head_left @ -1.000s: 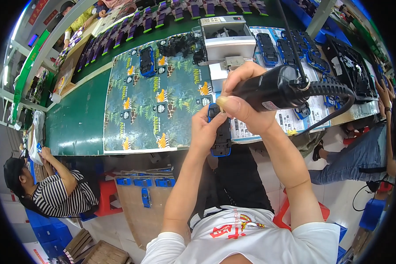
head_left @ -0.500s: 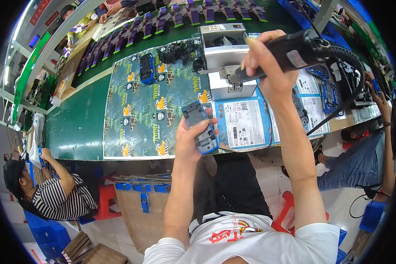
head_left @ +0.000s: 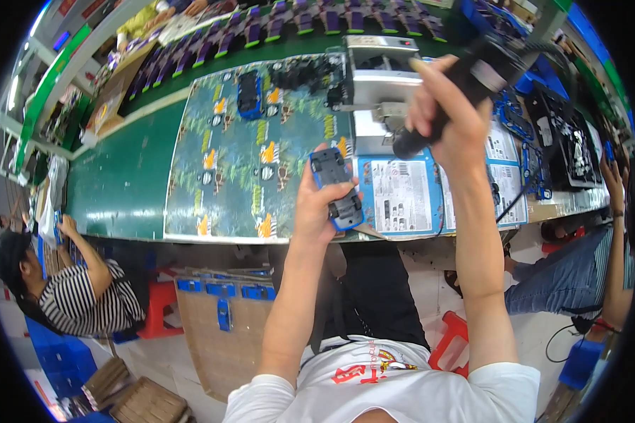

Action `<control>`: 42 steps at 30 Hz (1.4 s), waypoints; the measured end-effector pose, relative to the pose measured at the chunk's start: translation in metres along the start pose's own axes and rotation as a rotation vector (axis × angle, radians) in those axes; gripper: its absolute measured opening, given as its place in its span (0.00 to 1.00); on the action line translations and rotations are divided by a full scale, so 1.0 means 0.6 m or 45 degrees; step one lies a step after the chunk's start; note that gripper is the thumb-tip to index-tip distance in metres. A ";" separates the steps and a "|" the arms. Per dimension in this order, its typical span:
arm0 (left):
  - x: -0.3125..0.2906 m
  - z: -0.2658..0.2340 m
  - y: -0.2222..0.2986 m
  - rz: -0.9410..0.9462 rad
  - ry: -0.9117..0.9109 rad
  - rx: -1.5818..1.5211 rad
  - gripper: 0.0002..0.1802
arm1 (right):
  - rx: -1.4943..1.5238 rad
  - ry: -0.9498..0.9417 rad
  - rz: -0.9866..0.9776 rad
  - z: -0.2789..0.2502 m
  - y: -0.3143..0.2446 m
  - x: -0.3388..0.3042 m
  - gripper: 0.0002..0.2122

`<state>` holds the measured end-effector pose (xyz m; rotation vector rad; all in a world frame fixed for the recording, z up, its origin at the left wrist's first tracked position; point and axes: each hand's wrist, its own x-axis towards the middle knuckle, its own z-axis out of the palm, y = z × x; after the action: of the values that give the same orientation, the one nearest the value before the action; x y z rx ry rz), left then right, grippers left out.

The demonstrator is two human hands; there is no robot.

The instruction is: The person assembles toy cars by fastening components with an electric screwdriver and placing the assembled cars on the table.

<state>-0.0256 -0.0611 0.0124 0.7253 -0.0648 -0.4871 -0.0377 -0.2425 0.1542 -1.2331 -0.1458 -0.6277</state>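
Observation:
My left hand [head_left: 319, 201] is closed around a blue toy car [head_left: 337, 185], its black underside turned up and my thumb lying across it. My right hand [head_left: 453, 116] grips a black electric screwdriver [head_left: 476, 74], whose cable leads off to the right. The screwdriver's front end points down and left, beside the metal front of a white screw feeder [head_left: 379, 92]. It is apart from the toy car. Whether a screw sits on its tip is too blurred to make out.
Another blue toy car [head_left: 250, 95] and a heap of black parts [head_left: 300, 74] lie on the printed sheet [head_left: 240, 176]. More blue car bodies [head_left: 533, 169] are near a black tray [head_left: 564, 141] at right. Co-workers sit on both sides; purple toys line the back.
My right hand has drawn the screwdriver away from the feeder's front, down and toward me. The toy car stays in my left hand. The whole view has shifted slightly.

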 end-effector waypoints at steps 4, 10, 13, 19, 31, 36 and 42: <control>0.001 0.010 0.007 0.017 0.055 0.047 0.46 | 0.374 -0.158 0.034 0.007 -0.018 -0.079 0.07; 0.004 0.007 0.006 -0.011 0.093 0.016 0.46 | 0.277 -0.358 0.001 0.021 0.006 -0.128 0.06; 0.003 0.007 0.006 -0.004 0.076 -0.014 0.45 | 0.373 -0.177 0.101 0.034 0.012 -0.131 0.10; 0.000 -0.002 0.010 0.064 0.120 -0.023 0.42 | 0.352 -0.206 0.232 0.054 0.032 -0.139 0.09; 0.008 -0.001 -0.002 -0.079 0.112 -0.103 0.32 | 0.452 -0.431 0.059 0.022 0.069 -0.130 0.16; 0.006 0.008 0.011 -0.112 0.128 -0.090 0.26 | 0.475 -0.396 0.071 0.025 0.067 -0.130 0.16; 0.000 0.012 -0.001 -0.138 0.094 -0.072 0.19 | 0.450 -0.370 0.132 0.031 0.044 -0.144 0.17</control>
<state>-0.0275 -0.0659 0.0178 0.6928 0.0579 -0.5633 -0.0909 -0.1890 0.1015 -0.9753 -0.4153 -0.3124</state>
